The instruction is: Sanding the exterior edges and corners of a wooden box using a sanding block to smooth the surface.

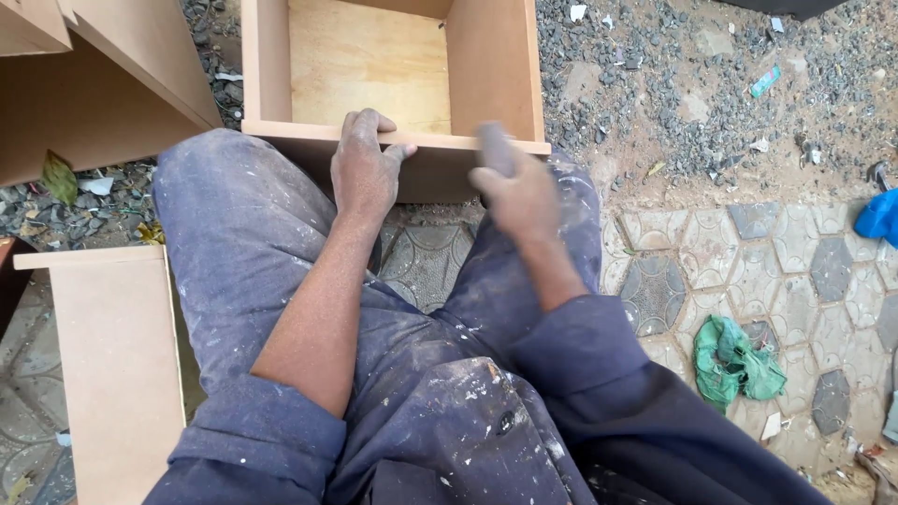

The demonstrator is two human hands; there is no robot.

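An open wooden drawer box [491, 65] stands on the ground in front of my knees, with a plywood bottom and brown board sides. My left hand [363, 168] rests on its near top edge, fingers curled over the rim. My right hand [514, 192] is blurred with motion just right of it, holding a small grey block [496, 145], perhaps a sanding pad, against the same edge. I sit with my legs in paint-spattered blue trousers on either side of the box.
A flat brown board [112, 365] lies at the left, and larger board pieces [103, 84] stand at the top left. Gravel and litter cover the ground beyond. A green rag [734, 360] lies on patterned paving at the right, a blue object [879, 217] at the right edge.
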